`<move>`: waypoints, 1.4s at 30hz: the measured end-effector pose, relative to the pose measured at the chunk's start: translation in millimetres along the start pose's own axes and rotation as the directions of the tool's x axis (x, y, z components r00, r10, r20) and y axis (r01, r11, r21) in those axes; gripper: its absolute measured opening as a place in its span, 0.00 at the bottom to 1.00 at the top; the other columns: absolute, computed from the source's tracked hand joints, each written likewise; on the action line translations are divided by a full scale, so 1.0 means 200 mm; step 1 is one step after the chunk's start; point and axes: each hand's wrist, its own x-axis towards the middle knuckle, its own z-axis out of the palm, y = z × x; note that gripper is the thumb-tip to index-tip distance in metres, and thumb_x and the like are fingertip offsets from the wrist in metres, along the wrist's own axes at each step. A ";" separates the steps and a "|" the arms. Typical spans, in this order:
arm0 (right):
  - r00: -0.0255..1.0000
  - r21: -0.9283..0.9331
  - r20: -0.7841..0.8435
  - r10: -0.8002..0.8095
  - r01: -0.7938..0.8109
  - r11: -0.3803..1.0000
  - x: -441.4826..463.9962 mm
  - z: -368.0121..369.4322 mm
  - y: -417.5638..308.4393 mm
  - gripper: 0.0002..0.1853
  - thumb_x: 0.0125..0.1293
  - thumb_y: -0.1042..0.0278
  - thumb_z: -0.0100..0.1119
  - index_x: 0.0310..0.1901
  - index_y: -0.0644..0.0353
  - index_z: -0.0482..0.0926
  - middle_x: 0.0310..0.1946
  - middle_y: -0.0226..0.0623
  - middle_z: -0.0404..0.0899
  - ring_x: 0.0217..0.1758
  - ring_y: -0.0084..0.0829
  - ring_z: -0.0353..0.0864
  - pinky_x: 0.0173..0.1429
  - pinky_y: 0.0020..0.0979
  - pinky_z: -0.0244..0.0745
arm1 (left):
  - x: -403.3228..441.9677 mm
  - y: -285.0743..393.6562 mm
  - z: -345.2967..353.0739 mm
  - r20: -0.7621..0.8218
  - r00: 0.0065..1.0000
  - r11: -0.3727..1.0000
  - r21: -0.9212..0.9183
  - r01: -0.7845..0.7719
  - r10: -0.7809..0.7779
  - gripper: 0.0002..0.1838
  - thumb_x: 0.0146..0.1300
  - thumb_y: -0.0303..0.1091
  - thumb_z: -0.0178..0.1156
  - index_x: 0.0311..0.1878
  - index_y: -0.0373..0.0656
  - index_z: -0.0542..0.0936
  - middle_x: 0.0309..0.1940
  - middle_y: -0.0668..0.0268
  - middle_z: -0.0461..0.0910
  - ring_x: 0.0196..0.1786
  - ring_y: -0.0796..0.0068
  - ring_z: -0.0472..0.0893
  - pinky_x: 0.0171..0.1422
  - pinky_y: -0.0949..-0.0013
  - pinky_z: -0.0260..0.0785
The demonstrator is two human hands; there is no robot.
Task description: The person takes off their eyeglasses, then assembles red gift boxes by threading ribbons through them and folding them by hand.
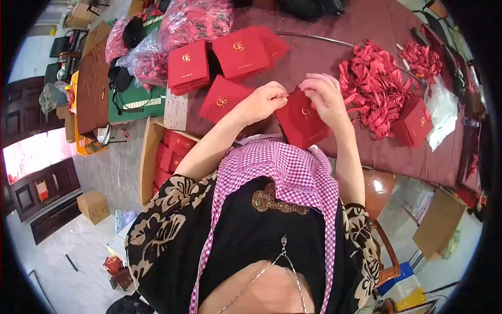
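With our left hand (271, 98) we pinch a red packet (303, 125), at the near edge of the table (319, 57). Our right hand (325, 95) bends its fingers over it; whether they grip, we cannot tell. Red ribbons (374, 89) lie to the right.

Smooth matt red packet (300, 125) against satiny ribbon heap (371, 86)!
Card-like stuff, this packet, and its gold lettering (307, 110) has a metallic look; the ribbon is all crumpled sheen, while the tablecloth (324, 63) shows dull, lightly creased fabric; here's the clear bag (193, 18), thin crinkled plastic, properly shiny; there's the long strip (319, 37), smooth and metallic-looking; now the checked apron (282, 162), matt puckered cloth; then the carton (148, 162), plain dull cardboard; and the floor (120, 167), polished like stone!
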 end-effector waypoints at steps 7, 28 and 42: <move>0.996 0.067 0.084 0.036 -0.042 0.997 0.01 0.02 0.03 0.03 0.60 0.71 0.59 0.35 0.58 0.78 0.31 0.31 0.78 0.42 0.33 0.76 0.63 0.35 0.58 | -0.04 0.18 0.07 -0.066 0.959 0.829 0.521 -0.201 0.275 0.10 0.55 0.26 0.62 0.40 0.35 0.80 0.46 0.58 0.72 0.52 0.58 0.72 0.56 0.63 0.65; 0.983 -0.007 -0.079 0.167 -0.168 0.986 -0.20 0.04 -0.23 0.03 0.59 0.74 0.58 0.35 0.61 0.77 0.31 0.39 0.78 0.36 0.39 0.76 0.50 0.38 0.63 | -0.02 0.11 -0.01 -0.136 0.982 0.987 -0.112 0.113 -0.128 0.13 0.60 0.26 0.57 0.47 0.31 0.80 0.35 0.61 0.83 0.39 0.79 0.79 0.46 0.71 0.71; 0.990 -0.211 -0.084 0.115 -0.130 0.969 -0.15 0.10 -0.26 0.05 0.63 0.69 0.57 0.35 0.60 0.73 0.25 0.39 0.77 0.31 0.39 0.78 0.44 0.39 0.62 | -0.06 0.23 0.03 -0.173 0.975 0.972 0.210 -0.104 0.141 0.11 0.58 0.27 0.59 0.44 0.36 0.81 0.36 0.58 0.82 0.42 0.59 0.76 0.49 0.61 0.69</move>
